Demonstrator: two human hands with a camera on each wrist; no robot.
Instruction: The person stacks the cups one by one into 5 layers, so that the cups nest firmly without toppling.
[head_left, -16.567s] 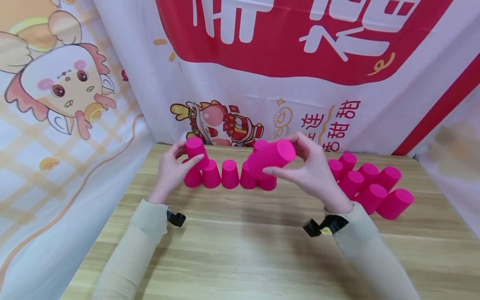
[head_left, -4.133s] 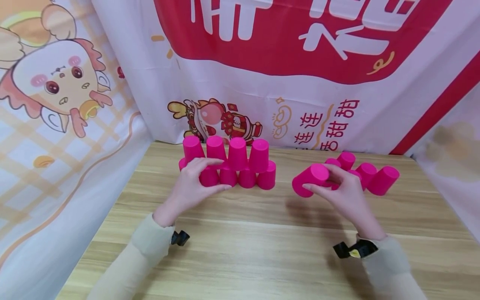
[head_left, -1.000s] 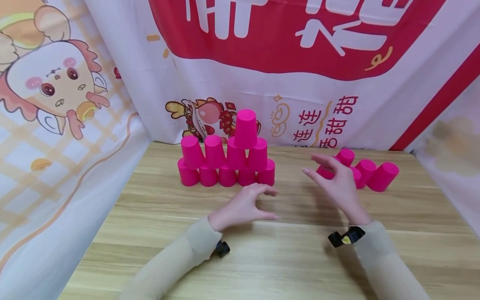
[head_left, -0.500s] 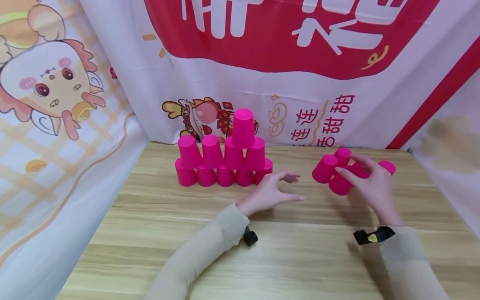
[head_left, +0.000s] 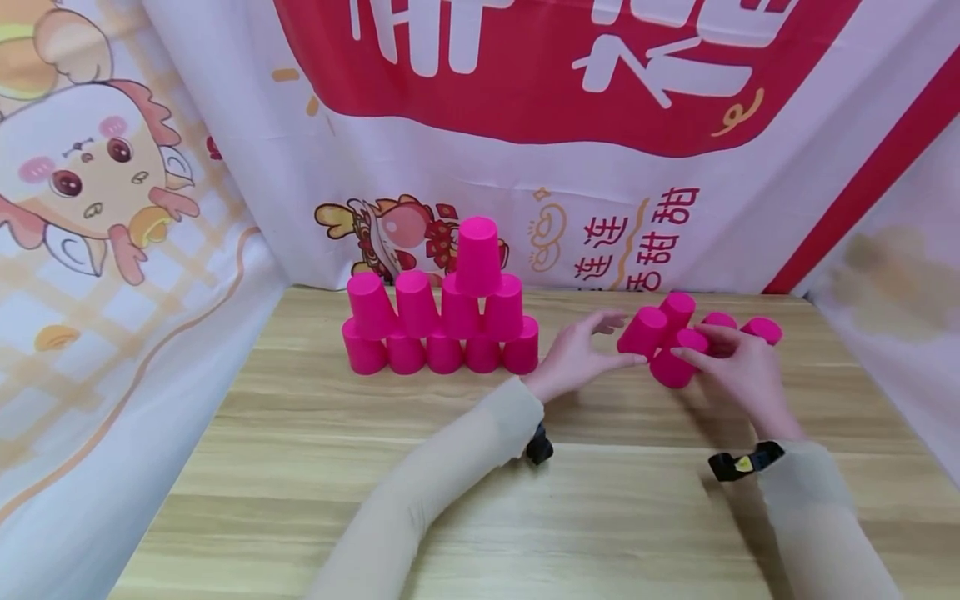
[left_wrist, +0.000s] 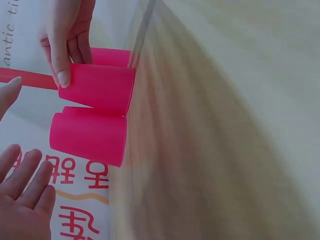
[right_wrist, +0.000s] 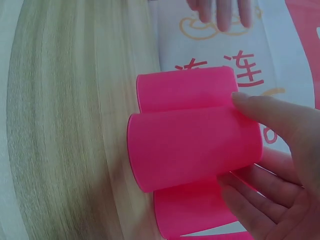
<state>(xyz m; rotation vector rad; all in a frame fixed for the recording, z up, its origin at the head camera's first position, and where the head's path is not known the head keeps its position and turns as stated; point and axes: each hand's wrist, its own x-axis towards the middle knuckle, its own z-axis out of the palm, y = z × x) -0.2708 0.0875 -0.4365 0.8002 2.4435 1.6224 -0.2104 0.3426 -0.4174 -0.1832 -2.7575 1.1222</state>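
Note:
Pink cups stand upside down on the table. At the right end, my right hand (head_left: 744,373) grips the base of the front pink cup (head_left: 670,369); in the right wrist view its thumb lies on the near side and its fingers go behind. My left hand (head_left: 576,360) has thumb and fingers spread beside another pink cup (head_left: 642,332). In the left wrist view a gap separates these spread fingers (left_wrist: 37,195) from that cup. Left of the hands stands a stack of pink cups: a bottom row (head_left: 444,353), a second row (head_left: 417,305) and one top cup (head_left: 478,257).
More upside-down cups stand behind the right hand: one at the back (head_left: 677,310), one partly hidden (head_left: 718,320) and one at the far right (head_left: 762,330). A printed cloth (head_left: 420,167) hangs behind the wooden table (head_left: 570,517), close to the cups.
Over the earlier frames the stack gained a second row and a top cup, while the right group shrank. Lately my left hand has moved right towards that group; my right hand has closed around the front cup.

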